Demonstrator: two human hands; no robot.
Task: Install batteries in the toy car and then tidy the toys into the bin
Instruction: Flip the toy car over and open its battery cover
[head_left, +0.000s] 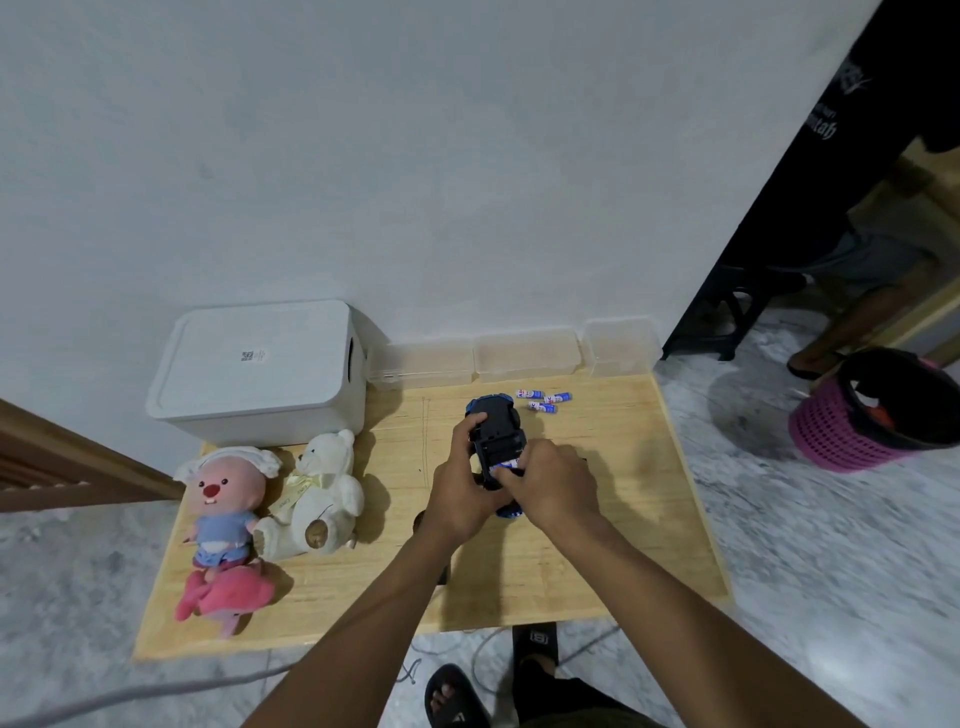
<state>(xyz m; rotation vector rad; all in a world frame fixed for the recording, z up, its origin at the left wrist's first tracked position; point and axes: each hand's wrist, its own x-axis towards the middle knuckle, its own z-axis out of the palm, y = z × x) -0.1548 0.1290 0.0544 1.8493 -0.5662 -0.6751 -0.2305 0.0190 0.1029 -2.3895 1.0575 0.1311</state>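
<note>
Gripping the upturned car (496, 431), the left hand (462, 493) curls round its side — the right hand (550, 486) pinches a battery (506, 464) at its bay; three spares (543, 401) lie beyond.

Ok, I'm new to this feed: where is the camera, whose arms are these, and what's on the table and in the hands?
There is no machine here: one camera sits on a person's head and looks down at their own two bare hands. The left hand grips a blue toy car, turned belly-up. The right hand pinches a battery at its open battery slot. Three more batteries lie on the wooden table just beyond the car. On the left lie a white teddy bear, a pink-faced doll and a pink soft toy, with a lidded white bin behind them. Clear boxes line the wall.
</note>
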